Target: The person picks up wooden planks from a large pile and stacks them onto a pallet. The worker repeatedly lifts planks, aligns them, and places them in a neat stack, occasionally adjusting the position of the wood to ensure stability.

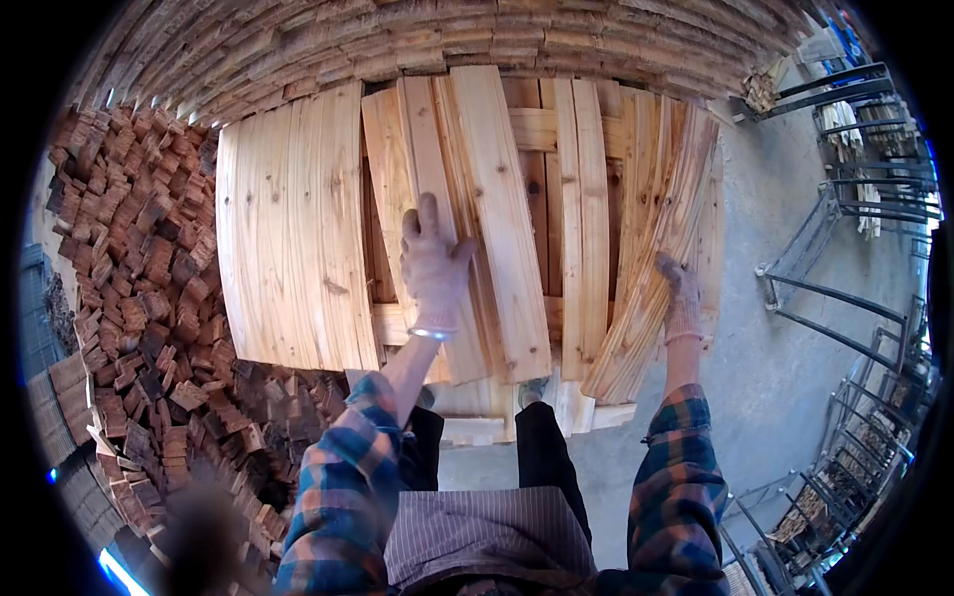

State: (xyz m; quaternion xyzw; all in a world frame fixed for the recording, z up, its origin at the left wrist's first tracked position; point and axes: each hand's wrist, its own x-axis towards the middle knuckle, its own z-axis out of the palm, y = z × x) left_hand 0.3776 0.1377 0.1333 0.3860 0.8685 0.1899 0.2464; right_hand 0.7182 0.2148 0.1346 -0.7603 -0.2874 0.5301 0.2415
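Pale wood boards and two gloved hands

Closest, at the bottom of the frame, is a striped apron, with a checked sleeve on each side of it. Dark trousers show just past the apron, and a shoe peeks out by the ends of the boards.

In the middle, the left hand wears a pale glove and has a shiny band at its wrist. Its grip is spread wide, palm down over a narrow board, and it is not wrapped around anything. The right hand, gloved too, is right of the middle. Its fingers are at the right edge of a slanted board. I can't tell if that grip is tight or loose.

Between the hands are a long tilted board and two straighter boards. Other wood lies crossways under them. On the left is a wide row of flat boards, side by side.

Farther left sits a big heap of red-brown blocks. Grey floor and dark metal racks fill the right side. Along the top are long brown stacked rows.
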